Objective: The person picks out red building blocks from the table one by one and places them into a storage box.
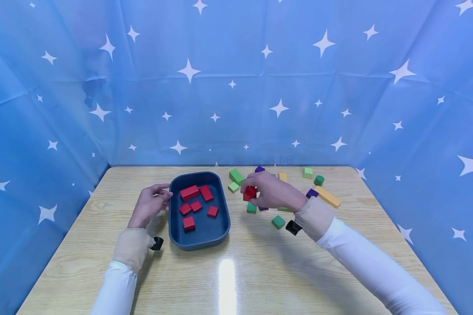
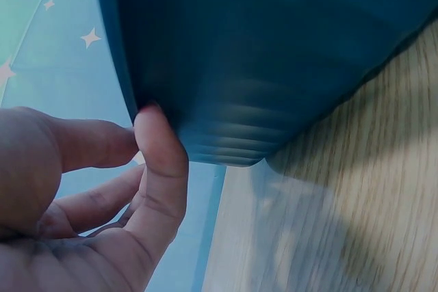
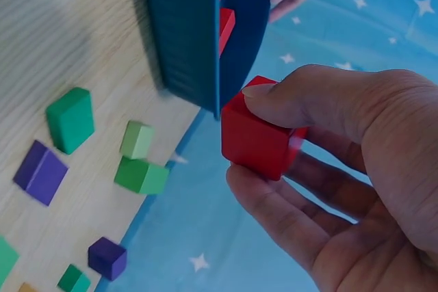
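Between thumb and fingers, my right hand (image 1: 273, 190) pinches a red block (image 3: 256, 131), raised over the table to the right of a dark blue bin (image 1: 199, 243). Several red blocks, among them one cube (image 1: 188, 223), lie on the bin's floor. At the bin's left side is my left hand (image 1: 151, 205). Its thumb and a finger pinch the bin's rim (image 2: 126, 76), as the left wrist view shows. Parts of the loose blocks beyond my right hand are hidden by it.
Several loose blocks lie on the wooden table (image 1: 114, 210) right of the bin: light green (image 1: 233, 187), green (image 1: 278, 222), purple (image 3: 41, 172), and a long orange one (image 1: 328, 197). A green cylinder (image 1: 319, 180) stands near the back edge. A blue starry curtain (image 1: 236, 100) hangs behind.
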Action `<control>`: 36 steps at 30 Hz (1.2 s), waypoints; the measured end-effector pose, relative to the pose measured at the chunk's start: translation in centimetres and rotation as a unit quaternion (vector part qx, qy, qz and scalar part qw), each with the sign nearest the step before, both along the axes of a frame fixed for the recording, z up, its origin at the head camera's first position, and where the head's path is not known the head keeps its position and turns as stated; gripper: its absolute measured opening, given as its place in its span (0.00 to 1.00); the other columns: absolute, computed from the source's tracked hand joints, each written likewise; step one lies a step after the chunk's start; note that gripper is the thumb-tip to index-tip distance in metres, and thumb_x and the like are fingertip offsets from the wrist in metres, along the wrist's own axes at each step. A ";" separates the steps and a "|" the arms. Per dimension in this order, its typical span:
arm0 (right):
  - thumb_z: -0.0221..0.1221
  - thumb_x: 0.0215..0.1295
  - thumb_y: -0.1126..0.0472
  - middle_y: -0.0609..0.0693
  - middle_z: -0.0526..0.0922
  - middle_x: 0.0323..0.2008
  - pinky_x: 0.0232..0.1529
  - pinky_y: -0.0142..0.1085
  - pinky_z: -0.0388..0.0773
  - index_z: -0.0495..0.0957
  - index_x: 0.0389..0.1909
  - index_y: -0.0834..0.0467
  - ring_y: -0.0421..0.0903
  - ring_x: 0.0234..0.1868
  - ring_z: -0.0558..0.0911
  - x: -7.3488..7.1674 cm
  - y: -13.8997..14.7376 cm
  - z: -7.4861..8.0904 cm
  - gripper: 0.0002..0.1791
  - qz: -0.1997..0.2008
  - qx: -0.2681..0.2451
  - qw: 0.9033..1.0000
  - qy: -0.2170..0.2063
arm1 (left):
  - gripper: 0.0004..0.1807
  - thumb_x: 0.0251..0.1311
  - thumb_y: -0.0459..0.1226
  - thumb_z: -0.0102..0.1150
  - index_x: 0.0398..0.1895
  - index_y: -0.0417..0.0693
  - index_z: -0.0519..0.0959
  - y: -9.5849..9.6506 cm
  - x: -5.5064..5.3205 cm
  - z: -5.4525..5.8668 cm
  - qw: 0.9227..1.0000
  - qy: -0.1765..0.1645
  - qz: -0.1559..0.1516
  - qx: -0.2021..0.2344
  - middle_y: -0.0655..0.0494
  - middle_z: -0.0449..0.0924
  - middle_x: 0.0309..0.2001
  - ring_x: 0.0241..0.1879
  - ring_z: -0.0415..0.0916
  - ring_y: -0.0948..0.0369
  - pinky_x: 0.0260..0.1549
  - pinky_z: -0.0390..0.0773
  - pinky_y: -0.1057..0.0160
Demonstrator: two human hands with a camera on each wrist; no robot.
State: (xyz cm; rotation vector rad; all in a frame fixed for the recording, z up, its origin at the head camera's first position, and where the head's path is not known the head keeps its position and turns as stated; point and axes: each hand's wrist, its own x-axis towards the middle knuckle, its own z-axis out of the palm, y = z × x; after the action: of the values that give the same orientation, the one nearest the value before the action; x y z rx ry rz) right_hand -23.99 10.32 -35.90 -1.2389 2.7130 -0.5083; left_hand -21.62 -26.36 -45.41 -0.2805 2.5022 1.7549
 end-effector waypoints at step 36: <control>0.70 0.62 0.64 0.44 0.85 0.47 0.46 0.27 0.80 0.85 0.51 0.53 0.41 0.46 0.78 -1.4 -13.5 -2.6 0.16 0.147 0.177 0.972 -0.041 | 0.23 0.75 0.34 0.52 0.70 0.37 0.71 -0.2 -0.3 -0.1 1.000 0.012 0.002 0.001 0.43 0.74 0.47 0.26 0.78 0.62 0.35 0.87 0.58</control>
State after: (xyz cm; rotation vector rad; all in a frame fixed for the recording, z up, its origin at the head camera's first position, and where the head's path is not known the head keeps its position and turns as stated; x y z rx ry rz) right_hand -25.34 -3.19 -38.46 -1.4382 2.3539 -0.0370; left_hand -21.92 -26.52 -45.52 -0.2644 2.5176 1.7736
